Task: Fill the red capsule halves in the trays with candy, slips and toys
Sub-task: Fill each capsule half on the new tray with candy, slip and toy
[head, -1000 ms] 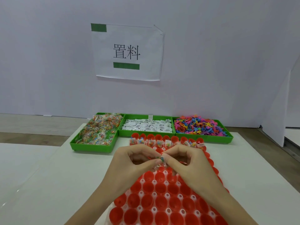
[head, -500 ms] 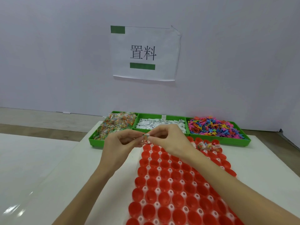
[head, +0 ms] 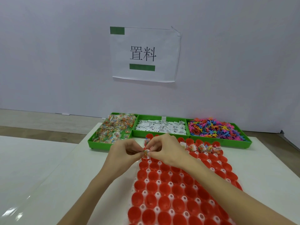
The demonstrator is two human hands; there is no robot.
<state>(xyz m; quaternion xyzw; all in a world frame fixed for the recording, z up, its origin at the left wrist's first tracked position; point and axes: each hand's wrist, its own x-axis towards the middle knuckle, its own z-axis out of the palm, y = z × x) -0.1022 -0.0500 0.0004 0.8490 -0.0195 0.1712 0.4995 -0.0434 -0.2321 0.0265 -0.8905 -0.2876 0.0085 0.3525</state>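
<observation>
A white tray (head: 146, 179) holds rows of red capsule halves (head: 164, 189) running from near me to the far bins. Capsules in the far row (head: 201, 147) hold candy packets and slips. My left hand (head: 123, 153) and my right hand (head: 164, 150) meet over the tray's far left corner, both pinching one small clear candy packet (head: 145, 152) between thumb and fingertips. Behind stand three green bins: candy packets (head: 113, 129), white paper slips (head: 160, 127), colourful plastic toys (head: 214, 129).
The white table (head: 48, 176) extends left and right of the tray. A grey wall with a printed paper sign (head: 143, 54) stands close behind the bins. A second white surface (head: 19, 153) lies at the left.
Both hands moved from the middle of the tray up to its far left corner, still pinching the candy packet. The camera view shifted left and tilted up.
</observation>
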